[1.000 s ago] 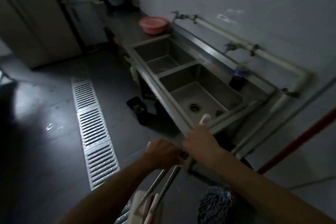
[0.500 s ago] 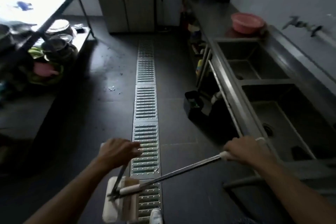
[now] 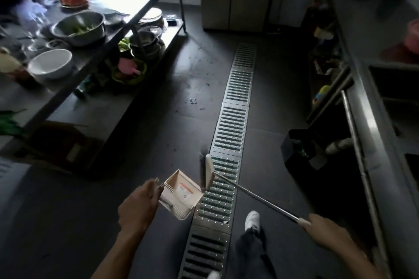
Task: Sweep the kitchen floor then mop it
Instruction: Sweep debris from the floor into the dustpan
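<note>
Cream plastic dustpan point(image 3: 179, 195) hangs tilted just left of the drain grate point(image 3: 235, 102), seemingly clear of the floor point(image 3: 158, 142), though the light is dim. Left hand point(image 3: 138, 206) left of the grate, fingers curled round the dustpan's thin handle. Right hand point(image 3: 324, 231) well right of the grate, gripping the white end of the broom point(image 3: 256, 197). The metal shaft crosses the grate diagonally. Broom head point(image 3: 208, 171) stands on edge at the grate's left border, just beside the dustpan's corner. Small debris specks point(image 3: 191, 100) left of the grate, farther up. White shoe point(image 3: 252, 219) at its right edge. Black bin point(image 3: 299, 149) right of it. Steel table point(image 3: 136, 7) well left, carrying bowls.
</note>
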Action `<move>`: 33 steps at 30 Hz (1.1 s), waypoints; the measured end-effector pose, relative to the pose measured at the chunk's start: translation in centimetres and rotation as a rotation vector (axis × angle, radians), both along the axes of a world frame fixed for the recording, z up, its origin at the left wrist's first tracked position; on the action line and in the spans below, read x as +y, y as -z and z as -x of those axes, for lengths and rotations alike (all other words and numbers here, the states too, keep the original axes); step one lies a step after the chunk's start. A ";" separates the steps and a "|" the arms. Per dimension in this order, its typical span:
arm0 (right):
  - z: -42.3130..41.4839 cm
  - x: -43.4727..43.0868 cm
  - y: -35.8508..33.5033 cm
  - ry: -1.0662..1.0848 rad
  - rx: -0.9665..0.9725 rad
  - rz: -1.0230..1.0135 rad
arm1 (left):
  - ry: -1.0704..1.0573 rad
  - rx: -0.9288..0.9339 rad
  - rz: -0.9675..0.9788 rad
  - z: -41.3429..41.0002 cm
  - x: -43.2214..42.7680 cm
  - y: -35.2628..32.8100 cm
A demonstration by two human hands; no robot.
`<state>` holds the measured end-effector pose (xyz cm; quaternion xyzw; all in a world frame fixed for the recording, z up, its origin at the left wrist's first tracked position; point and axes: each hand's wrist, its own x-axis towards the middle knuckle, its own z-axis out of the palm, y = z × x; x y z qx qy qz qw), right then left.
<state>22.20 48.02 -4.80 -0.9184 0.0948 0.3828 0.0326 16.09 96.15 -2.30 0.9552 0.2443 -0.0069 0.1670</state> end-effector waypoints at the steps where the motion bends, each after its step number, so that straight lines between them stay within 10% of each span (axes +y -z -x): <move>1: -1.3 -0.6 1.6 0.061 0.018 -0.073 | -0.046 0.000 0.019 -1.1 -0.3 0.0; 12: -19.8 0.7 1.3 0.363 0.026 -0.638 | -0.333 -0.045 0.140 -17.4 -6.3 -3.2; 33: -63.9 14.2 -1.3 0.276 -0.098 -0.765 | -0.269 -0.163 0.242 -60.1 -4.5 -2.2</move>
